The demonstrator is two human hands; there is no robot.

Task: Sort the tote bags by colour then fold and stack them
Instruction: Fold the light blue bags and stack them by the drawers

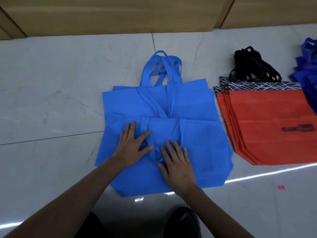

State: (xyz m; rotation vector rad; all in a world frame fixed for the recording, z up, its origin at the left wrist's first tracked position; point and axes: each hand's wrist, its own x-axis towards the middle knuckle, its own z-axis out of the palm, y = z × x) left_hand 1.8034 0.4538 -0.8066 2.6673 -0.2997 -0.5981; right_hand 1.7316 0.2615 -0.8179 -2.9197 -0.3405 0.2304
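A pile of light blue tote bags (197,152) lies flat on the tiled floor in the middle of the view. The top bag's handles are tucked down onto its front, while the handles (159,69) of the bags under it stick out at the far end. My left hand (132,148) lies flat on the top bag, fingers spread, left of the tucked handles. My right hand (176,162) presses flat on the same bag just right of them. A stack of red tote bags (271,127) with black handles (253,67) lies to the right.
Dark blue bags (307,69) are heaped at the far right edge. A wooden cabinet base (120,14) runs along the far side of the pale floor (51,100). A small pink scrap (281,187) lies at the near right. My dark shoes (183,222) show at the bottom.
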